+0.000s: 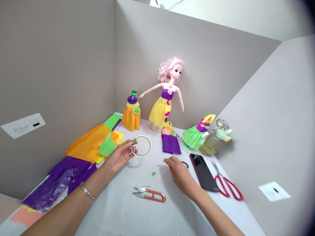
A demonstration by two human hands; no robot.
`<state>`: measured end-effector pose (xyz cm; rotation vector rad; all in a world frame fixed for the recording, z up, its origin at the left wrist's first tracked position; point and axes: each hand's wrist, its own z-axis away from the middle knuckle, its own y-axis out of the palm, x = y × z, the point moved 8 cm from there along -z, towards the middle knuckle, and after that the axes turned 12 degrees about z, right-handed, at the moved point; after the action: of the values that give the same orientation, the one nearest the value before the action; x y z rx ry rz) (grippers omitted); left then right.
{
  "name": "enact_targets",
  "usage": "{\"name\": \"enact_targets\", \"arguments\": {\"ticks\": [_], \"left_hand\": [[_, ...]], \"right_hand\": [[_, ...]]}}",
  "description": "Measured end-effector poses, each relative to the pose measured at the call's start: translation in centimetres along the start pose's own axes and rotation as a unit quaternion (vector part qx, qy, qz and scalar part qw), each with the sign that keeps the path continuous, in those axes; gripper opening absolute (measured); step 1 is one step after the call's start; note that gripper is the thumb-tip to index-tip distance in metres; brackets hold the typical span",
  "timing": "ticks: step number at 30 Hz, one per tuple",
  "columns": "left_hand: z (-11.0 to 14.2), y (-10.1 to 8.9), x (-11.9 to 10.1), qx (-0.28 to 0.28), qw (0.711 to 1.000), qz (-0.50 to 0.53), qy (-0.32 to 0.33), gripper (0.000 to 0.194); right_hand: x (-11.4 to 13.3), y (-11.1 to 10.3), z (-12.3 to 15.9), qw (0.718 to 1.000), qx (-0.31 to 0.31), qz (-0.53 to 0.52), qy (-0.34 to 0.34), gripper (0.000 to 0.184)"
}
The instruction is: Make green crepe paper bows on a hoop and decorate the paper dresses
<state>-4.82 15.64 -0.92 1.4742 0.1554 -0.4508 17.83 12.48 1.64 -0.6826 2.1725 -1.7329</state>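
My left hand (125,152) is closed on a thin white roll of tape (150,147), with a small piece of green paper (134,140) pinched at the fingertips. To its right, my right hand (177,170) is low over the table, thumb and fingers pressed together. Something tiny and pale shows at its fingertips, too small to name. Small green scraps (154,174) lie between the hands. Nearer to me, orange-handled thread snips (150,194) rest on the table. Part of a black ring (185,164) shows behind my right hand.
A pink-haired doll (168,95) stands at the back wall, between an orange paper dress (131,118) and a green one (195,136). A purple dress (171,142) lies before it. Right: glass jar (215,141), phone (203,172), red scissors (227,183). Left: coloured paper (86,144).
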Motion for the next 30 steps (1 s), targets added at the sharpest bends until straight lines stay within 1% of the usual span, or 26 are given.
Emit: {"name": "enact_targets", "arguments": {"ticks": [3, 6, 8, 11, 12, 13, 15, 16, 17, 19, 22, 24, 30], "left_hand": [[-0.1, -0.2, 0.2, -0.003, 1.0, -0.005, -0.003, 0.007], [-0.1, -0.2, 0.4, -0.004, 1.0, -0.007, -0.006, 0.007], [0.0, -0.1, 0.4, -0.004, 1.0, -0.007, -0.006, 0.007], [0.1, -0.1, 0.4, -0.003, 1.0, -0.006, -0.008, 0.008], [0.1, -0.1, 0.5, -0.002, 1.0, -0.006, -0.01, 0.008], [0.1, -0.1, 0.5, -0.001, 1.0, -0.006, -0.011, 0.007], [0.1, -0.1, 0.7, -0.001, 1.0, -0.006, -0.014, 0.007], [0.1, -0.1, 0.7, -0.001, 1.0, -0.006, -0.014, 0.008], [0.1, -0.1, 0.8, -0.001, 1.0, -0.006, -0.015, 0.008], [0.0, -0.1, 1.0, -0.001, 1.0, -0.006, -0.016, 0.008], [0.1, -0.1, 1.1, 0.002, 1.0, -0.006, -0.019, 0.007], [0.1, -0.1, 1.1, 0.004, 1.0, -0.007, -0.019, 0.006], [0.3, -0.2, 1.4, 0.009, 1.0, -0.015, -0.026, 0.005]], "right_hand": [[1.7, 1.2, 0.0, 1.0, 0.012, 0.009, -0.008, 0.038], [3.3, 1.9, 0.0, 0.999, 0.025, 0.004, -0.023, 0.035], [3.2, 1.9, -0.2, 0.999, 0.028, 0.024, -0.007, 0.031], [2.6, 1.9, -0.7, 0.998, 0.031, 0.057, 0.022, 0.016], [2.8, 2.0, -0.9, 0.996, 0.036, 0.076, 0.012, 0.014], [3.2, 2.2, -1.1, 0.994, 0.042, 0.104, -0.009, 0.017], [4.3, 2.9, -1.4, 0.982, 0.055, 0.167, -0.067, 0.023], [4.8, 3.2, -1.6, 0.975, 0.06, 0.194, -0.095, 0.022], [5.2, 3.5, -1.7, 0.968, 0.065, 0.211, -0.117, 0.017], [5.4, 4.0, -1.9, 0.964, 0.07, 0.217, -0.138, 0.004], [5.3, 4.4, -1.8, 0.959, 0.076, 0.228, -0.153, 0.015], [5.2, 4.6, -1.7, 0.958, 0.081, 0.23, -0.152, 0.019], [5.2, 5.0, -1.1, 0.97, 0.09, 0.198, -0.109, 0.024]]}}
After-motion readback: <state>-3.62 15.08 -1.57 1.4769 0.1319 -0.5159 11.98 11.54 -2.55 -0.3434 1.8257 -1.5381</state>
